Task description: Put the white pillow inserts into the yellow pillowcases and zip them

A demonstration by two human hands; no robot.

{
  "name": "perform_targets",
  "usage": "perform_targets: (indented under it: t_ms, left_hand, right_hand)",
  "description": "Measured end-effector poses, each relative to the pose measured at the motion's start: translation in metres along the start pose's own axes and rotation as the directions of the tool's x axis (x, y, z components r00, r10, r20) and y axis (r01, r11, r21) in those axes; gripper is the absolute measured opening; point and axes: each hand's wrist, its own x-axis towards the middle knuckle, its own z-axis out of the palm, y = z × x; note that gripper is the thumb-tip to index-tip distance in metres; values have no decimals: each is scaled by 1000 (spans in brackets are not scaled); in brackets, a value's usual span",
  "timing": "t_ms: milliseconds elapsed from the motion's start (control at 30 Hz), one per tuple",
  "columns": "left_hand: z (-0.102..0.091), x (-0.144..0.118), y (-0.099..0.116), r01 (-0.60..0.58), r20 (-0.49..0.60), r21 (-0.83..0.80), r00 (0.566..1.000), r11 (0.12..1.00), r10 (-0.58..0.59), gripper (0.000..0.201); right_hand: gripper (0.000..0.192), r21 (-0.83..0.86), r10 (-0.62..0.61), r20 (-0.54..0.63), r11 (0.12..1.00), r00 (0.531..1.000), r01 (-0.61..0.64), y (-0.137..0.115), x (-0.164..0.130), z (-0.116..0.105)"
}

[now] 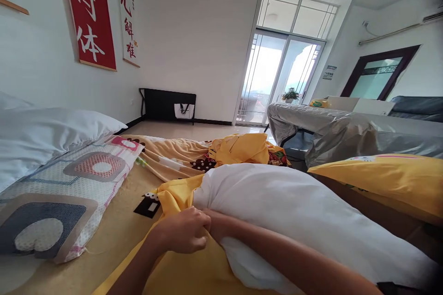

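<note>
On the bed, left hand (185,230) grips yellow pillowcase (173,198).

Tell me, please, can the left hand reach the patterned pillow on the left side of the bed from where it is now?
Probably yes. The left hand is closed on the yellow cover, so it must let go first. Between it and the patterned pillow only open bed sheet shows.

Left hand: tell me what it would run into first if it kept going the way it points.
The left hand is fisted on the yellow cover, pointing right. Straight on, it would meet the white pillow at once, where the right hand is tucked, though the depth there is unclear.
</note>
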Motion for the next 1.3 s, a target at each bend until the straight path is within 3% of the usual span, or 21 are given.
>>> perform_targets:
  t_ms: [100, 233, 300, 400, 467, 533, 633, 733, 833, 900, 1000, 1067, 1133, 1200, 1300]
  left_hand:
    - [5, 6, -9, 0, 90, -24, 996, 1000, 2, 18]
    - [10, 10, -9, 23, 171, -32, 985, 999, -17, 26]
    - [11, 10, -9, 32, 174, -45, 984, 998, -24, 32]
    - [10, 10, -11, 56, 157, -46, 986, 997, -49, 35]
    - [9, 9, -10, 53, 154, -38, 987, 998, -47, 34]
    - [12, 9, -2, 50, 151, 13, 987, 999, -51, 27]
    - [25, 11, 22, 60, 129, 153, 988, 986, -80, 18]
    - [44, 17, 50, 14, 100, 218, 994, 976, -36, 30]
    - [54, 25, 66, -30, 101, 232, 995, 972, 7, 35]
    - [50, 27, 67, -33, 72, 192, 997, 981, 19, 38]
    - [36, 22, 55, 81, 81, 94, 993, 992, -89, 37]
    - [26, 16, 44, 201, 158, 102, 964, 974, -215, 39]
    - [21, 11, 36, 247, 203, 150, 940, 957, -274, 42]
    - [22, 10, 35, 215, 214, 192, 943, 958, -255, 43]
    - [35, 16, 50, 70, 219, 145, 970, 987, -101, 37]
  right_hand:
    - [7, -31, 19, 32, 999, 999, -18, -23, -39, -28]
    - [50, -275, -98, -127, 959, 987, 59, -63, -111, -48]
    - [68, -471, -167, -146, 879, 975, 80, -70, -144, -37]
    - [69, -737, -203, -249, 674, 947, -50, -53, -178, -1]
    - [72, -811, -191, -346, 552, 919, -191, -32, -188, 20]
    - [76, -817, -176, -419, 501, 891, -285, -13, -187, 29]
    - [68, -765, -151, -369, 610, 917, -208, 0, -171, 13]
    - [49, -586, -50, -218, 806, 975, -89, -7, -145, -32]
    - [44, -453, 79, -180, 878, 980, -154, -23, -117, -75]
    - [48, -398, 102, -203, 900, 974, -177, -28, -99, -89]
    - [47, -290, 109, -238, 940, 965, -178, -24, -80, -84]
    - [45, -223, 110, -224, 961, 968, -161, -17, -76, -73]
    - [45, -173, 85, -172, 978, 981, -115, -11, -77, -64]
    - [47, -146, 40, -106, 988, 994, -56, -9, -80, -62]
    - [49, -150, -7, 19, 989, 1000, 9, -12, -79, -71]
